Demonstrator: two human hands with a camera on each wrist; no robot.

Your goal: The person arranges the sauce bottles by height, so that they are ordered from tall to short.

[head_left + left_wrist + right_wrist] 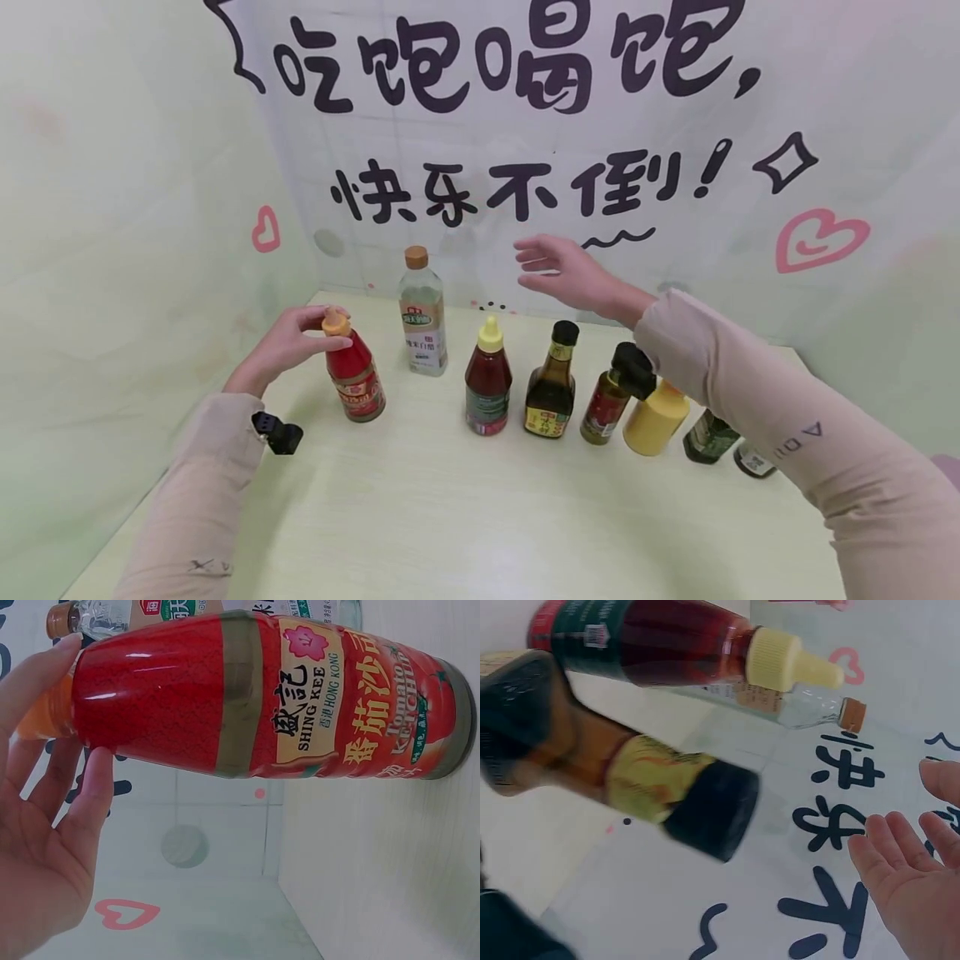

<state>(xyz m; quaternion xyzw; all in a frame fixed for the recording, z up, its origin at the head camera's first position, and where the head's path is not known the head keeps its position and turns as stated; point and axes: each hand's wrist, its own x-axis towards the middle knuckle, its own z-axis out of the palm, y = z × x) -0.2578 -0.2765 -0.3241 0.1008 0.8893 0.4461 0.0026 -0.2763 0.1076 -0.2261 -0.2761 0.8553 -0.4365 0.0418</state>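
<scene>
My left hand (285, 340) grips a red tomato ketchup bottle (358, 379) around its neck, just below the orange cap (46, 709). Thumb and fingers lie on both sides of the neck in the left wrist view. The bottle's base is at the table top. Behind it to the right stands a clear white vinegar bottle (423, 325) with a brown cap. My right hand (566, 271) is raised in the air above the row of bottles, fingers extended and holding nothing. In the right wrist view its palm and fingertips (885, 840) show at the right edge.
Along the table (420, 517) stand a dark red squeeze bottle (487, 392) with a yellow nozzle, a brown sauce bottle (551, 392), a red-labelled bottle (603, 408), a yellow bottle (656, 421) and two dark bottles partly behind my right sleeve. A printed cloth (465, 133) hangs behind.
</scene>
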